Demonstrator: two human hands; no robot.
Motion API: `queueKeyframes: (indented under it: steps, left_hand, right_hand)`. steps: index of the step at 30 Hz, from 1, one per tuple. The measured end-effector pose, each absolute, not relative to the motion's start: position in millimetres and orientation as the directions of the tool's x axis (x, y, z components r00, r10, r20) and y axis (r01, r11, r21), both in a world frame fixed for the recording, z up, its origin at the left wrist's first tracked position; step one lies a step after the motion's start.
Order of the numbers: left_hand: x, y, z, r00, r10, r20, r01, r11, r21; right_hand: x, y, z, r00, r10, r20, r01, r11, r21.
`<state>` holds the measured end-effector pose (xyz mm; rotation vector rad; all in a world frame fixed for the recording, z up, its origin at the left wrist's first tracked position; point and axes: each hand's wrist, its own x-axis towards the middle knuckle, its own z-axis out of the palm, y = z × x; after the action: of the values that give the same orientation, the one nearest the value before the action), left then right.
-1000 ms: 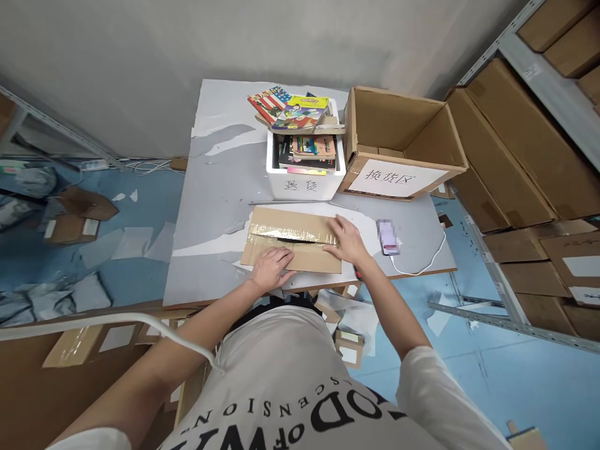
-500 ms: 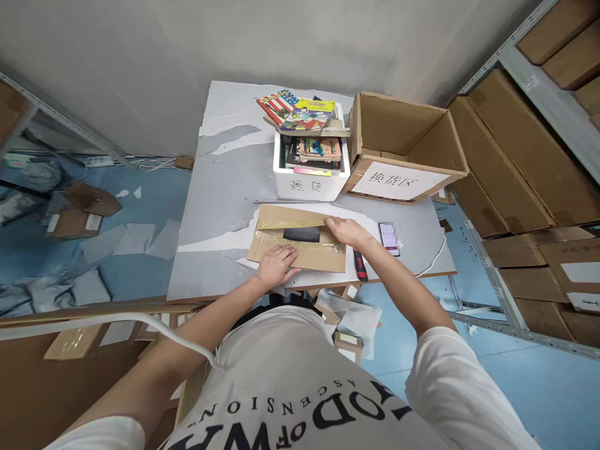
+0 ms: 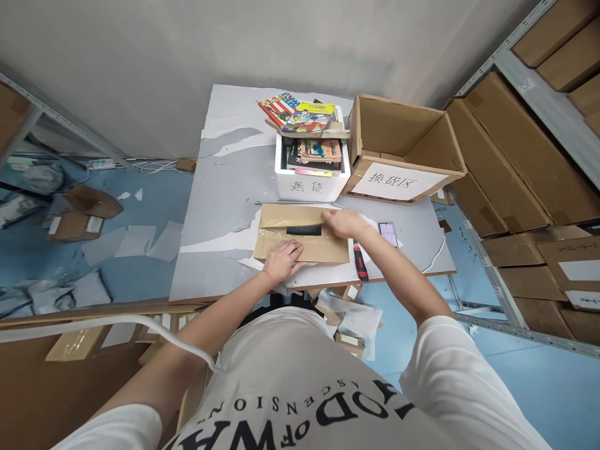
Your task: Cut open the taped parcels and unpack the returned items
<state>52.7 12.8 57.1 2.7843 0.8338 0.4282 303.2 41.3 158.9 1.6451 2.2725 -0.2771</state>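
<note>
Brown cardboard box (image 3: 319,248) sits on the tabletop (image 3: 210,200), long side facing the person, close to the near edge with a thin strip of surface between. Most room is on the left: grey-and-white surface runs from the box's left end well out to the left edge. Back is tight: white bin (image 3: 287,186) stands just behind across a narrow gap, books (image 3: 309,119) piled above its rim. Large open carton (image 3: 394,125) is right of the bin; can't tell if the two touch. Right end is tight too: red-and-black cutter (image 3: 360,261) lies just beside the box, lower end by the near edge. Phone (image 3: 388,234) is further right, lower end at the right forearm; white cable (image 3: 435,259) curves along the tabletop's right side.

Box looks low and rectangular, plain cardboard, shiny tape along the far flap. Lengthwise gap between the two top flaps, dark item (image 3: 304,230) showing in it; too little visible to say what.

Left hand (image 3: 284,259) lies palm down on the near flap, left of middle, fingers stretched and close together, thumb out to the side. Right hand (image 3: 344,223) is at the right end of the gap, fingers curled; tips blurred, can't tell whether they pinch the flap or only touch it.
</note>
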Motion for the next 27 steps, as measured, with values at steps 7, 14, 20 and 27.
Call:
queueKeyframes:
  steps: [7, 14, 20, 27]
  left_hand:
    - [55, 7, 54, 0.755, 0.628, 0.191, 0.579, -0.774, 0.256]
    - [58, 6, 47, 0.738, 0.641, 0.213, 0.581, -0.763, 0.282]
    - [56, 5, 42, 0.743, 0.620, 0.254, 0.551, -0.781, 0.294]
    - [57, 4, 55, 0.710, 0.666, 0.231, 0.564, -0.733, 0.380]
  right_hand:
    - [189, 60, 114, -0.517, 0.852, -0.077, 0.853, 0.521, 0.039]
    - [148, 95, 115, -0.704, 0.692, -0.163, 0.676, 0.722, 0.146]
    - [168, 141, 154, -0.653, 0.719, -0.236, 0.743, 0.670, -0.015]
    - [223, 154, 145, -0.499, 0.867, -0.023, 0.867, 0.499, 0.016]
